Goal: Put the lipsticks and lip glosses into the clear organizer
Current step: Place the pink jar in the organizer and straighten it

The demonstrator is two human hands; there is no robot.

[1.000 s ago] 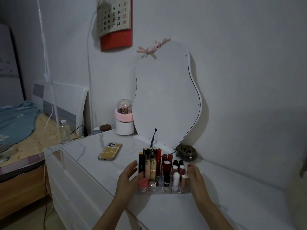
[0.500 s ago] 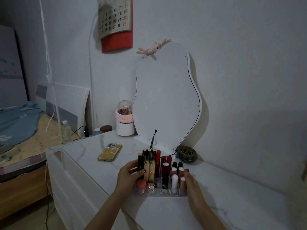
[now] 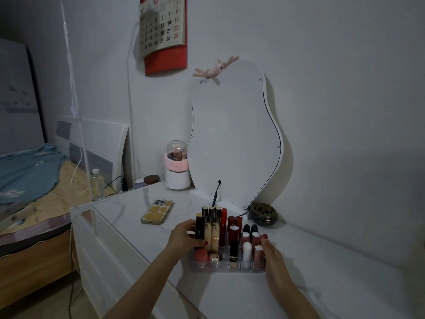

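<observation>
The clear organizer (image 3: 230, 268) stands on the white marble-look dresser top (image 3: 322, 272), filled with upright tubes. At its back left are a black tube (image 3: 199, 227), gold-capped tubes (image 3: 213, 229) and a red one (image 3: 223, 229). A white stick (image 3: 246, 252) and pink ones stand in the front right slots. My left hand (image 3: 184, 238) grips the organizer's left end, thumb across the front by the black tube and fingers behind. My right hand (image 3: 273, 261) presses flat against the right side, thumb up.
A phone in a yellow case (image 3: 157, 211) lies left of the organizer. Behind it stand a wavy white mirror (image 3: 234, 134) with a plugged-in cable (image 3: 216, 194), a brass dish (image 3: 263, 214) and a white jar with a pink band (image 3: 177, 171). The dresser edge drops off at left, towards a bed.
My left hand went from open beside the organizer to wrapped round its left end. My right hand stays against the right side. The view has tilted slightly.
</observation>
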